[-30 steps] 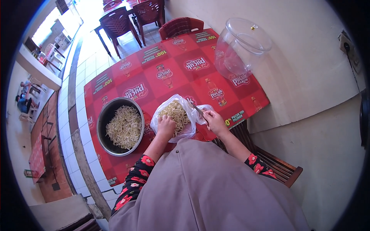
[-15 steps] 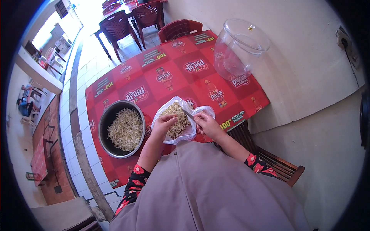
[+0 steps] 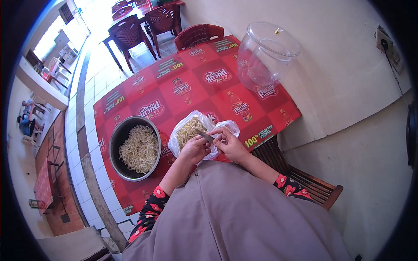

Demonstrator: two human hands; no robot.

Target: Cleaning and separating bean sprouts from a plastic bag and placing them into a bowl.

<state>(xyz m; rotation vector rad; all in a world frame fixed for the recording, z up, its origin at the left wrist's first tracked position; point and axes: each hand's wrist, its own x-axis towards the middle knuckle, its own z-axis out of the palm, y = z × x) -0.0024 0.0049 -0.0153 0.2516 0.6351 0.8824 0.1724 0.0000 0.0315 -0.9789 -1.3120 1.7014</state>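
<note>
My right hand (image 3: 230, 145) is closed around a small knife (image 3: 205, 136), its blade pointing left toward my other hand. Close beside the blade, my left hand (image 3: 195, 151) has its fingers pinched together; whatever they hold is too small to make out. Both hands are over the near side of a white plastic bag (image 3: 173, 145), opened out on the table. Bean sprouts (image 3: 190, 129) lie heaped in the bag. To the left stands a deep metal pot (image 3: 114, 152) with more bean sprouts (image 3: 139, 149) inside.
The red printed tablecloth (image 3: 174, 115) covers the table. A large clear plastic container (image 3: 265, 61) stands at its far right, near the wall (image 3: 335, 65). A wooden chair (image 3: 305, 180) is at the right; red plastic chairs (image 3: 130, 35) stand beyond. People (image 3: 28, 122) sit far left.
My left hand has drawn back from the sprouts toward me, and its fingers have curled in. The knife's blade has swung left and come closer to my left fingers.
</note>
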